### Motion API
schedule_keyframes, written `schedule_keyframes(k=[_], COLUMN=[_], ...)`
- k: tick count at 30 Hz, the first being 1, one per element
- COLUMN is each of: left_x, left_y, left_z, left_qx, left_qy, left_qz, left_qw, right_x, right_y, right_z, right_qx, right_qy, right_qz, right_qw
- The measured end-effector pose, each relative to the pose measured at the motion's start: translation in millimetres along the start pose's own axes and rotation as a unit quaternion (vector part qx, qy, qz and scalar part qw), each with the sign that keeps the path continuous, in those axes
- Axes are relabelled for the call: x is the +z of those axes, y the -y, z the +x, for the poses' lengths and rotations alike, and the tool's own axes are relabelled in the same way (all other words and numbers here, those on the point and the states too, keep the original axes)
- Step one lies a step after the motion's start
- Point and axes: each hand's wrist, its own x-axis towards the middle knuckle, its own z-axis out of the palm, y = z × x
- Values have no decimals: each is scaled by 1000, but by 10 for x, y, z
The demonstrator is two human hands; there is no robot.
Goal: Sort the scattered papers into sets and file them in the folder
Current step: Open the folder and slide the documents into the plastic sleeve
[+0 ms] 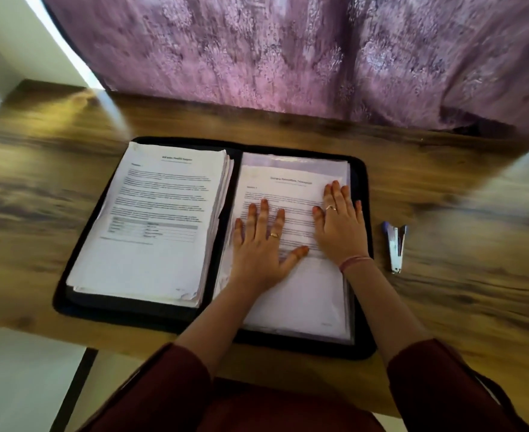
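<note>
Pressing flat-fingered, left hand and right hand smooth the top set in the folder's right half mid-desk; filing looks nearly done, stack left, stapler beside.

Left hand: palm down, fingers straight and spread, thumb angled out toward the right. A ring sits on one finger. Right hand: palm down, fingers straight and held close together, pointing away from the body (a ring on one finger, a thin band at the wrist). Both hands lie flat, side by side, near each other but not touching. Both forearms extend forward from the body, bare below dark red sleeves pushed up toward the elbows.
</note>
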Motion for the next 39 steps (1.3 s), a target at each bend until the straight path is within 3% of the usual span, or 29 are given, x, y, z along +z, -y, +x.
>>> schedule_keyframes(k=[3,5,6,8,10,13,16,23,32,36,39], left_x=[-210,-453,-569,-756,-892,-1035,-1097,-1085,-1071,-1108,-1178], left_y=[96,291,439,847,1278,1842,2194,2594,2667,2683,2678], left_z=[-7,-40,-62,-105,-131,-103,-15,136,128,176,208], left_qx=[21,10,-9,-68,-151,-273,-315,-244,-157,-95,-72], left_qy=[21,-37,-92,-201,-249,-212,-148,-104,-209,-218,-200], left_qz=[-154,-290,-304,-257,-209,-155,-143,-222,-219,-292,-395], left_qw=[988,956,948,943,933,926,927,938,940,926,894], right_x=[-25,-54,-74,-104,-87,-27,111,378,392,410,410], right_y=[39,113,188,456,808,1424,1896,2221,2272,2271,2245], right_z=[13,22,21,11,13,71,156,257,256,262,271], right_qx=[15,12,8,6,19,68,108,159,187,189,194], right_qy=[14,7,-3,-36,-51,-32,-12,-26,-19,-29,-21], right_qz=[-25,-72,-84,-41,89,309,369,271,256,265,299], right_qw=[999,997,996,998,995,948,923,949,948,945,934])
